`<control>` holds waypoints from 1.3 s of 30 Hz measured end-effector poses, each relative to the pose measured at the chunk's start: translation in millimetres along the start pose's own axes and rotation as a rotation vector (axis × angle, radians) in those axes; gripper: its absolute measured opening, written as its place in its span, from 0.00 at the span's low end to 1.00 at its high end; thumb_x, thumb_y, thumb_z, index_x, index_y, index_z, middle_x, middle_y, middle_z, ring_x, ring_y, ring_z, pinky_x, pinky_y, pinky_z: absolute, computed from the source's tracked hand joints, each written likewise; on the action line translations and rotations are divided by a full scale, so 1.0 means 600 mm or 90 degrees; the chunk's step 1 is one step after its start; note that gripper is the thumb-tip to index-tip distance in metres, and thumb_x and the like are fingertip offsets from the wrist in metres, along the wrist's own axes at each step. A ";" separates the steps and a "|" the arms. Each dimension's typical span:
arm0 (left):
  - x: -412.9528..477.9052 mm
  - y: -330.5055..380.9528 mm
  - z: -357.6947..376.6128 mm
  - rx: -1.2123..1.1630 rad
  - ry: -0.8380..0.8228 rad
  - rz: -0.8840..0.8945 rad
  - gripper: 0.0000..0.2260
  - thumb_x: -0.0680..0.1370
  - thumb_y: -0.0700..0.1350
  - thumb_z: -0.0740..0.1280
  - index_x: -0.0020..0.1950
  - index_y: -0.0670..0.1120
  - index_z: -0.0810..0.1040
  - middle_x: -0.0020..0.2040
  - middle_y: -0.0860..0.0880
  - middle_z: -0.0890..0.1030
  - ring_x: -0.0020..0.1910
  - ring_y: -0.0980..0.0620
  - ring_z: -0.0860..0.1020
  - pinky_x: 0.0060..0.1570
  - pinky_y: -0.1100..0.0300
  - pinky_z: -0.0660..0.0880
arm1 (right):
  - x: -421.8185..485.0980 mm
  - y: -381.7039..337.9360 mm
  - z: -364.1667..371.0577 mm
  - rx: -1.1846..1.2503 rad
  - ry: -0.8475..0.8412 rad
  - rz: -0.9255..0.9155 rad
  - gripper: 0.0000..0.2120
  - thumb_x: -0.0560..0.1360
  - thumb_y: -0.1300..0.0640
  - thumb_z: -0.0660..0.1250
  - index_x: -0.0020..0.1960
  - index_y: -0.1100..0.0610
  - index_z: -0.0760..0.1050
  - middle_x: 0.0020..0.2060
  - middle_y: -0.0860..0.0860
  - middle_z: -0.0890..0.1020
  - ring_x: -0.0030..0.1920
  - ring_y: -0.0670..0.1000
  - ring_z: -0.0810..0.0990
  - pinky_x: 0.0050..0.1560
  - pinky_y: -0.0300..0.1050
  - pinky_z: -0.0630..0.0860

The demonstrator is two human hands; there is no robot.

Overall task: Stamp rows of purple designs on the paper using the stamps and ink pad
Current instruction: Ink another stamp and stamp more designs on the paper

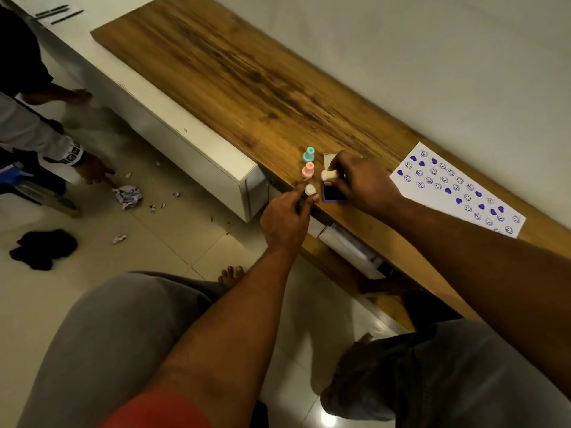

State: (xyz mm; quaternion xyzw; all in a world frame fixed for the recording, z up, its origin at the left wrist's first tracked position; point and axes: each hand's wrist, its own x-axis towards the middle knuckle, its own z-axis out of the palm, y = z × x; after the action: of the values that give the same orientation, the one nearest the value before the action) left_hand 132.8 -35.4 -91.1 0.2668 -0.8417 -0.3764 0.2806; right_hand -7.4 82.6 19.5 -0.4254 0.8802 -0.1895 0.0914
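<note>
Paper (457, 193): laid flat on the table (247, 88), right of centre. Slanted rows of purple hearts and smileys are printed across most of the sheet.
Ink pad (332, 195): set at the table's near edge, centre of frame, with its dark purple face exposed.
Right hand (358, 180): a cream stamp (328, 174) is pinched between curled fingers and thumb and held tilted just above the pad. Contact with the ink cannot be told.
Left hand (284, 217): a small white piece (310, 189), either a cap or a second stamp, is pinched at the fingertips just left of the pad.
Spare stamps: a teal stamp (308, 154) and a pink stamp (308, 170) are stood upright just above the left fingertips, untouched.
Step in hand: inking of the cream stamp is judged to be under way.
Done: most rows are filled with two designs.
Left: a few prints at most are judged to remain, in the gaps between marks.
Floor: crumpled paper (128, 196) and scraps are seen at left of frame.
</note>
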 end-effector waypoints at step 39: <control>0.032 0.079 0.004 0.126 -0.115 0.038 0.29 0.78 0.66 0.70 0.74 0.52 0.76 0.56 0.49 0.85 0.53 0.49 0.84 0.46 0.59 0.76 | -0.018 0.045 -0.030 -0.333 -0.076 0.002 0.24 0.85 0.39 0.52 0.57 0.58 0.76 0.47 0.58 0.83 0.43 0.57 0.80 0.40 0.46 0.70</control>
State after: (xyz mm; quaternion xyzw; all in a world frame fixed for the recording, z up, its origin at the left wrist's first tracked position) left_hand 106.4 -19.7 -49.9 0.2331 -0.9041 -0.3057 0.1866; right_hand -25.7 110.8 24.7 -0.4433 0.8931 0.0698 0.0308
